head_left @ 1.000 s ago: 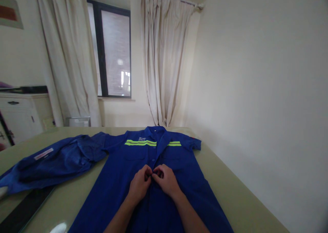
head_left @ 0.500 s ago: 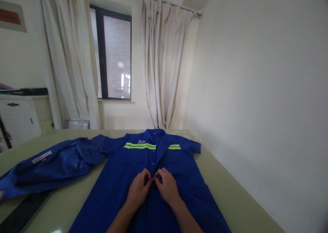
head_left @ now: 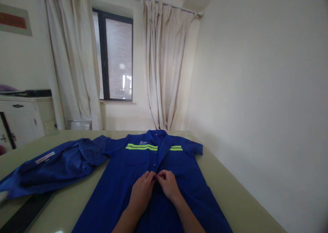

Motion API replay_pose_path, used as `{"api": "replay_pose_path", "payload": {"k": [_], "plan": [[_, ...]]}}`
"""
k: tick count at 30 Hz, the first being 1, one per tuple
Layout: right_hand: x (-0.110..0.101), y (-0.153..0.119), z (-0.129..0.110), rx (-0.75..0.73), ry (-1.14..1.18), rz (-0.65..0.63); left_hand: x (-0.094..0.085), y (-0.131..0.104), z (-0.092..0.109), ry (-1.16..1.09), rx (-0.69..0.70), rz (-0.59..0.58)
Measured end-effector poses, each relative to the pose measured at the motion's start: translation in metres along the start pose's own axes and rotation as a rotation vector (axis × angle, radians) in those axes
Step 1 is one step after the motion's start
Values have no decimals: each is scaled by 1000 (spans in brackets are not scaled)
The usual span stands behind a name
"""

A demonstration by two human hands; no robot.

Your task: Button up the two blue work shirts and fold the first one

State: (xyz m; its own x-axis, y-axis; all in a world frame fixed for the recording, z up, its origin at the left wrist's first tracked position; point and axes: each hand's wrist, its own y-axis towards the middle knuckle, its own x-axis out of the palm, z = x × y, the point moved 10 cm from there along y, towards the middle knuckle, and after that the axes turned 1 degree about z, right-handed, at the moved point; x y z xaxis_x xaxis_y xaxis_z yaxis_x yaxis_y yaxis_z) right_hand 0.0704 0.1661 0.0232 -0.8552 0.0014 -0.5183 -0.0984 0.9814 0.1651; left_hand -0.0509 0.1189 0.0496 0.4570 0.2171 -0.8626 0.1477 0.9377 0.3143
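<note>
A blue short-sleeved shirt point(head_left: 123, 181) with yellow-green reflective stripes lies front side up, its collar at the far end. Buttons show on its front below the collar. My left hand point(head_left: 144, 189) pinches the shirt's front edge at the middle, fingers bent together. Right beside it, my right hand point(head_left: 168, 185) pinches the same front edge, and the fingertips of both hands meet. Whatever small part lies between the fingertips is hidden.
The shirt lies on a pale green table point(head_left: 217, 171). Another crumpled blue garment point(head_left: 58, 164) with a white label is at the left, partly over a dark flat strip point(head_left: 28, 210). A wall point(head_left: 256, 106) borders the right side.
My left hand has turned, so its back shows more and its fingers close over the front edge. My right hand stays pinched close by. The view has shifted slightly.
</note>
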Motion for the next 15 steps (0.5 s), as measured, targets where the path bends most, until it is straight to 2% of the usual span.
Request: {"api": "replay_pose_path", "payload": {"k": [5,8,12,15], "plan": [[-7,-9,-15,-123,-99,58,-1,0,-1,89,9,51],[-5,-15,-21,-150,-179,50,-3,1,-7,146,-19,98],[-5,-17,-23,-116,-305,71,-1,-1,-18,223,-37,152],[-8,-15,-19,-28,-402,90,15,-3,-22,255,-18,76]]}}
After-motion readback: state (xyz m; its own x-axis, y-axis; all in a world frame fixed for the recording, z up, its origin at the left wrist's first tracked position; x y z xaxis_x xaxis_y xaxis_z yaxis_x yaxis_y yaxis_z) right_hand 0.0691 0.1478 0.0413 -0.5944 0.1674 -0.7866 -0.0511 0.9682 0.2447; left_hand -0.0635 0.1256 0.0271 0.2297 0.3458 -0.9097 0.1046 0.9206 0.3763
